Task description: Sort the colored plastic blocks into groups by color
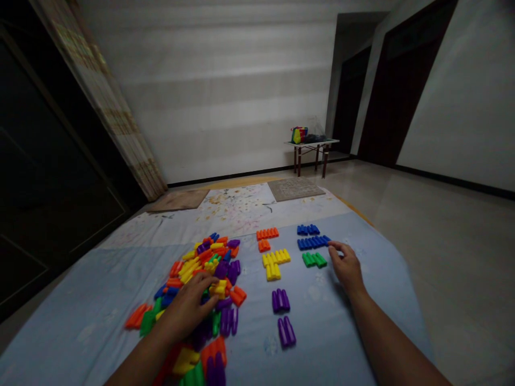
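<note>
My left hand (pixel 191 305) reaches into a loose pile of bullet-shaped plastic toy blocks in orange, yellow, purple, green and blue. Its thumb and forefinger are around a yellow block (pixel 218 289). On the right, my right hand (pixel 346 266) has its fingertips closed at the near-right end of a row of blue blocks (pixel 314 242). A shorter blue group (pixel 308 229) lies just beyond that row, and green blocks (pixel 314 260) are just below it. The palm side of both hands is partly hidden.
Sorted groups lie mid-table: orange blocks (pixel 267 234), yellow blocks (pixel 273 265) and purple blocks (pixel 280 301). A blue and white flowered cloth (pixel 341 332) covers the table. Two flat mats (pixel 295 188) rest at its far edge. A small table (pixel 289 142) stands by the wall.
</note>
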A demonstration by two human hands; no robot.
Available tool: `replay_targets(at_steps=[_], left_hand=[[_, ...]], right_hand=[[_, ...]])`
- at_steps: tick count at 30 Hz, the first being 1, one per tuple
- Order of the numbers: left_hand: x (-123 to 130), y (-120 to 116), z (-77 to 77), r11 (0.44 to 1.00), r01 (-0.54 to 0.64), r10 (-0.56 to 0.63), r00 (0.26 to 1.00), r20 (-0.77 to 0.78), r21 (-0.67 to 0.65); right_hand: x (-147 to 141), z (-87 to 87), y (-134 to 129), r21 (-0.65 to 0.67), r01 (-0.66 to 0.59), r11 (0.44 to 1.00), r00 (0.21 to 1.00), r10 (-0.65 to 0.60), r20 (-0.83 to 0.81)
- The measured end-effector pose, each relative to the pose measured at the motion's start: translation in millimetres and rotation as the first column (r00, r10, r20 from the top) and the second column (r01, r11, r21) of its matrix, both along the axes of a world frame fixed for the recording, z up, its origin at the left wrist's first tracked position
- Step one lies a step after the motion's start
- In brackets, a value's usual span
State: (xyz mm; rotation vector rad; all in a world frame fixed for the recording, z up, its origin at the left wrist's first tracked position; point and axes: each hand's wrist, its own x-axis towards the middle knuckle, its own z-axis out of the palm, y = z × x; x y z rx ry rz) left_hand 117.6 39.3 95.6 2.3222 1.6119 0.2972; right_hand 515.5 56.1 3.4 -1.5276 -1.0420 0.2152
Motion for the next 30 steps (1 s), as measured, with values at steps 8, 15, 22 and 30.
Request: replay_targets(at_steps=[8, 15, 22, 30], left_hand=[[14, -9, 0.1, 0.957, -0.273, 0.289, 0.924, -0.25, 0.098], [22, -8, -2.9, 0.94, -0.286, 0.332, 0.887, -0.319, 0.184], [33, -7, 3.1, 0.931, -0.28, 0.342, 0.894, -0.291, 0.233], [87, 8, 14.3, 0.999, -0.021, 0.023, 0.996, -0.091, 0.028]], right_hand=[[3, -4.7, 2, -0.008, -0.014, 1.0, 1.0, 0.015, 0.014], [1, -3.0, 1, 0.004, -0.025, 1.0, 1.0, 0.025, 0.011], [0, -1.1, 1, 0.009, -0.023, 1.0, 1.0, 0.023, -0.004], [-2, 1.2, 1, 0.017, -0.022, 1.0, 1.0, 0.023, -0.021]])
